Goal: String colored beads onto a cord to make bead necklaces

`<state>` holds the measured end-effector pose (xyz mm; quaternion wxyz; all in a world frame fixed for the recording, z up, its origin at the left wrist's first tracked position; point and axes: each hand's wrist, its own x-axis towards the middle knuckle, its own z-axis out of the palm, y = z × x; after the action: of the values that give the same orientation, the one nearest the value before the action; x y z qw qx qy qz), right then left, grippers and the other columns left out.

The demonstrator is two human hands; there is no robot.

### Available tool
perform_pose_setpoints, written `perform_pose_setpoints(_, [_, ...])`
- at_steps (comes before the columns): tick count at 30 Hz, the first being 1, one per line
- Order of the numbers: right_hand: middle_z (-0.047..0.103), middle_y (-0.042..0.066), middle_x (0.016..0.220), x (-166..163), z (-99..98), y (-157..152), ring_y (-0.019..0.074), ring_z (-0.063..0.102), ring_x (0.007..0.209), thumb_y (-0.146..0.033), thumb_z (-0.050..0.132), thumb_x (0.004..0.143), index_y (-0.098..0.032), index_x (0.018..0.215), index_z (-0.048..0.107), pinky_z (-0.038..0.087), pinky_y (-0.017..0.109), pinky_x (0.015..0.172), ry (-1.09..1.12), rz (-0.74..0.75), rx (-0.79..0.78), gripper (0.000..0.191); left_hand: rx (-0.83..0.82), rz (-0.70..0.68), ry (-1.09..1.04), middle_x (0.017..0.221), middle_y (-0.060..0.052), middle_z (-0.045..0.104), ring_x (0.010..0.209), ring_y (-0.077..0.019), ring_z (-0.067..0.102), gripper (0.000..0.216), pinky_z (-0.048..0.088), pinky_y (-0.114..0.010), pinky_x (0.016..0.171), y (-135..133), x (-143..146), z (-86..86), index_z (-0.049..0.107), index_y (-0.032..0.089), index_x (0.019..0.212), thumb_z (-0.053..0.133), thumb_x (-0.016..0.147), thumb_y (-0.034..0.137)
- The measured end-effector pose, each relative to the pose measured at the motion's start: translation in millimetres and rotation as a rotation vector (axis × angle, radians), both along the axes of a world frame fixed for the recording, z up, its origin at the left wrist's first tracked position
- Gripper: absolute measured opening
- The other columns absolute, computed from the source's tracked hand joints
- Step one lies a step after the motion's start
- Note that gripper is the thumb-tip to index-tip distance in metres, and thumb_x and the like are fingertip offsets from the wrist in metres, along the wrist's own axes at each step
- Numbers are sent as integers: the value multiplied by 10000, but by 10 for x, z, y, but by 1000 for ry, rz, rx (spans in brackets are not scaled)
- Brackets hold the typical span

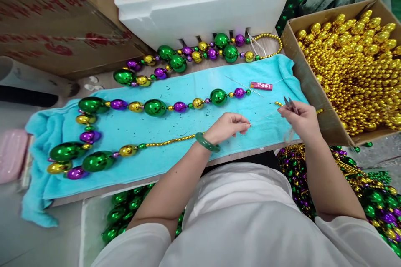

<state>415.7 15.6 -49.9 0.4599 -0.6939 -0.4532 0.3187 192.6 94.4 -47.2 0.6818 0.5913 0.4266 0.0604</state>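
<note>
My left hand [233, 126], a green bangle at its wrist, pinches a thin clear thread [265, 117] that runs toward my right hand [302, 119]. That right hand is closed around small thread snips [291, 105], blades pointing up and away. A short bit of gold bead chain [278, 103] shows beside the blades. On the turquoise towel [188, 129] lies a strand of large green, purple and gold beads [155, 107] in a U shape. Its small gold bead chain [171, 140] passes out of sight behind my left wrist.
A long thin needle [244, 86] and a small pink packet [261, 86] lie on the towel. Behind it rests another bead necklace [230, 53] before a white foam box [200, 12] of beads. At right stands a carton [322, 87] heaped with gold bead chains.
</note>
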Motion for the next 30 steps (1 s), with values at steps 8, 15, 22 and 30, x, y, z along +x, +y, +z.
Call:
perform_pose_setpoints(8, [498,-39,514,91,-228,-53,100,408,493,-317,659,689,-166,629,639,327,247,501,18,-155,-104,164,4,80,2,673,-29,648,535,-86,550,177,444,-213,527,-45,87,-119,701,125,821,613,728,248])
perform_pose_setpoints(15, [524,-35,564,81,-186,-94,123,464,537,-334,643,730,-168,918,693,379,268,551,-153,-228,-37,256,185,87,110,595,-11,616,544,-104,557,190,433,-212,534,-62,79,-155,716,129,802,624,708,266])
perform_pose_setpoints(22, [656,56,851,-254,115,-351,154,538,660,-452,560,827,-212,1011,701,436,305,590,70,-138,23,335,85,299,17,585,15,562,503,-71,474,202,377,-200,494,-89,100,-139,673,123,762,651,677,305])
perform_pose_setpoints(30, [510,-10,612,-568,-134,-318,78,361,485,-493,683,704,-161,830,720,272,242,430,674,87,-343,358,32,319,-94,581,21,554,539,-77,484,241,397,-206,527,-138,89,-90,656,127,773,674,687,351])
